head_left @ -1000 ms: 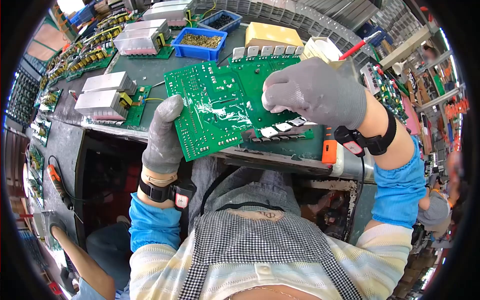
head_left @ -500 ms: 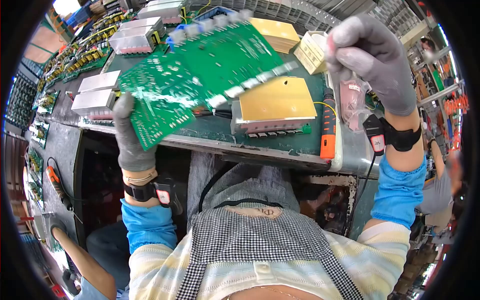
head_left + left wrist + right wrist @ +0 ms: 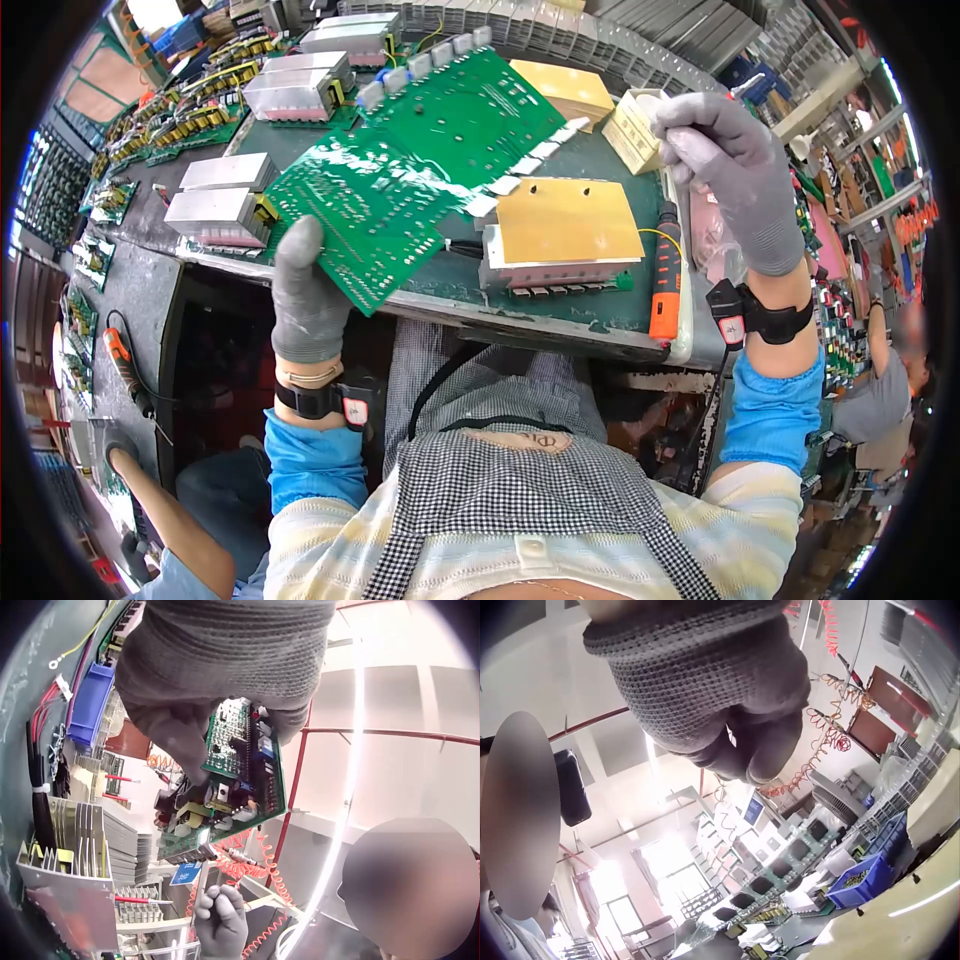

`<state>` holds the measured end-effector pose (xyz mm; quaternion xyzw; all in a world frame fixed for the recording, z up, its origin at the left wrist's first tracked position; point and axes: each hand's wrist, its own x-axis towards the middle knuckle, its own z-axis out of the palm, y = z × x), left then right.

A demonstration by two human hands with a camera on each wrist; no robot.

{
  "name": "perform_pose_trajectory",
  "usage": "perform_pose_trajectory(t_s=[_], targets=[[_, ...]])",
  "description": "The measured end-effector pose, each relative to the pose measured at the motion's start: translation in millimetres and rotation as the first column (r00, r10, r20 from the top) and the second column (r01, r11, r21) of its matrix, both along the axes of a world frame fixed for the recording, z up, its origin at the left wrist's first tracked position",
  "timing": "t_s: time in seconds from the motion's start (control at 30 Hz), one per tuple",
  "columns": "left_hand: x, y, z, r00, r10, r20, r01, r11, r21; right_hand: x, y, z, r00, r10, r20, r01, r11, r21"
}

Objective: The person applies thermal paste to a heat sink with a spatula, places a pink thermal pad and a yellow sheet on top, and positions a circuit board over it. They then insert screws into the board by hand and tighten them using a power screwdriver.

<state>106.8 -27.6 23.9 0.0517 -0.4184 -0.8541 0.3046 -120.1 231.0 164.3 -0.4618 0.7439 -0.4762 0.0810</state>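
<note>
My gloved left hand (image 3: 308, 290) grips a large green circuit board (image 3: 400, 165) by its near left corner, holding it tilted above the bench. In the head view its soldered side faces up, with pale metal tabs along two edges. The left wrist view shows the board's component side (image 3: 244, 787) beyond the glove. My gloved right hand (image 3: 735, 175) is raised to the right, apart from the board, its fingers curled and nothing visible in them. Below it and to the left, a yellow sheet (image 3: 568, 222) covers a heat sink assembly (image 3: 560, 272).
An orange-and-black screwdriver (image 3: 665, 290) lies near the bench's front edge. Behind stand a stack of yellow sheets (image 3: 562, 88) and a small cream box (image 3: 634, 130). Boards with silver heat sinks (image 3: 218, 215) line the left. A blue bin (image 3: 861, 881) appears in the right wrist view.
My right hand has lifted off the board and moved right. My left hand has swung the board left and tilted it, uncovering the yellow sheet; it came slightly back right afterwards.
</note>
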Motion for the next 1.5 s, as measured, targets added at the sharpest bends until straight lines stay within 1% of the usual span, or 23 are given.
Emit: perform_pose_trajectory(t_s=[0.07, 0.1, 0.13, 0.2, 0.3, 0.43, 0.53, 0.73, 0.83, 0.93, 0.97, 1.07, 1.1, 1.13, 1.17, 1.23, 1.3, 1.33, 1.37, 1.4, 1.43, 1.47, 1.5], targets=[[-4.9, 8.2, 3.7, 0.997, -0.069, 0.031, 0.07, 0.997, -0.019, 6.2, -10.2, 8.6, 0.98, 0.011, -0.201, -0.005, 0.999, 0.033], [-8.5, 12.1, 5.3, 0.994, -0.109, 0.028, 0.109, 0.994, -0.029, 0.5, -18.3, 4.9, 0.907, 0.093, -0.411, -0.097, 0.995, 0.013], [-12.1, 17.2, 7.1, 0.988, -0.15, 0.028, 0.151, 0.988, -0.039, -0.5, -25.7, 2.7, 0.884, 0.125, -0.45, -0.117, 0.992, 0.044], [-17.8, 31.2, 14.3, 0.983, -0.173, 0.058, 0.177, 0.983, -0.058, 1.5, -38.7, -2.1, 0.835, 0.187, -0.518, -0.151, 0.982, 0.112], [-22.6, 42.5, 21.7, 0.968, -0.23, 0.096, 0.24, 0.966, -0.101, 1.5, -53.2, -17.5, 0.756, 0.166, -0.633, -0.081, 0.984, 0.161], [-26.3, 51.7, 23.9, 0.964, -0.254, 0.083, 0.261, 0.962, -0.083, 8.3, -53.6, -13.0, 0.761, 0.157, -0.629, 0.022, 0.963, 0.267], [-30.1, 52.0, 18.8, 0.962, -0.262, 0.084, 0.269, 0.958, -0.099, 4.0, -51.3, -20.8, 0.73, 0.151, -0.667, 0.011, 0.973, 0.232], [-35.5, 57.7, 23.2, 0.927, -0.373, 0.017, 0.373, 0.928, 0.024, 2.9, -45.1, -37.3, 0.557, 0.063, -0.828, 0.095, 0.986, 0.139], [-35.4, 58.6, 26.6, 0.938, -0.344, 0.041, 0.344, 0.939, -0.003, 0.6, -45.1, -31.9, 0.655, 0.08, -0.751, 0.034, 0.99, 0.136], [-36.1, 57.0, 26.6, 0.928, -0.371, 0.022, 0.371, 0.928, 0.015, 6.5, -42.8, -19.9, 0.739, 0.075, -0.67, 0.072, 0.979, 0.189], [-36.6, 58.0, 31.4, 0.914, -0.405, 0.001, 0.404, 0.911, 0.086, 4.4, -42.5, -16.2, 0.771, 0.066, -0.633, 0.065, 0.981, 0.181], [-36.8, 51.4, 21.4, 0.924, -0.381, -0.039, 0.383, 0.922, 0.051, 6.3, -37.3, -0.3, 0.815, 0.054, -0.576, 0.002, 0.995, 0.096], [-35.1, 52.0, 20.0, 0.957, -0.29, -0.015, 0.29, 0.957, 0.023, 8.6, -34.6, 10.8, 0.911, 0.033, -0.41, -0.001, 0.997, 0.079], [-34.3, 47.7, 21.6, 0.959, -0.282, -0.026, 0.283, 0.958, 0.055, 12.4, -29.5, 23.5, 0.974, 0.013, -0.225, 0.001, 0.998, 0.065], [-34.3, 40.9, 23.9, 0.961, -0.275, -0.038, 0.277, 0.957, 0.089, 12.9, -23.6, 32.1, 1.0, -0.005, -0.03, 0.007, 0.998, 0.055], [-36.7, 24.1, 24.3, 0.972, -0.227, -0.055, 0.233, 0.964, 0.13, 1.4, -5.3, 41.8, 0.994, 0.035, 0.102, -0.032, 0.999, -0.023], [-43.2, -3.9, 7.9, 0.982, -0.171, -0.083, 0.188, 0.937, 0.294, -17.5, 14.0, 41.7, 0.96, 0.088, 0.265, -0.057, 0.991, -0.122], [-47.8, -14.9, 4.1, 0.985, -0.143, -0.093, 0.167, 0.913, 0.373, -24.5, 21.6, 36.0, 0.947, 0.088, 0.308, -0.046, 0.989, -0.141], [-53.2, -22.1, 4.3, 0.979, -0.162, -0.124, 0.196, 0.92, 0.341, -30.9, 28.0, 29.3, 0.932, 0.09, 0.35, -0.035, 0.987, -0.158], [-61.7, -32.9, 0.1, 0.982, -0.142, -0.126, 0.177, 0.925, 0.335, -38.1, 34.9, 22.3, 0.915, 0.092, 0.392, -0.025, 0.984, -0.174], [-72.8, -47.0, -8.4, 0.984, -0.121, -0.129, 0.158, 0.931, 0.329, -46.8, 42.8, 15.7, 0.873, 0.08, 0.48, -0.011, 0.989, -0.145], [-83.6, -60.2, -15.2, 0.986, -0.101, -0.133, 0.139, 0.936, 0.322, -48.1, 43.9, 7.7, 0.867, 0.079, 0.493, 0.001, 0.987, -0.161], [-92.4, -70.3, -18.1, 0.992, -0.087, -0.093, 0.113, 0.942, 0.317, -46.9, 46.6, -1.3, 0.859, 0.079, 0.506, 0.013, 0.984, -0.177]])
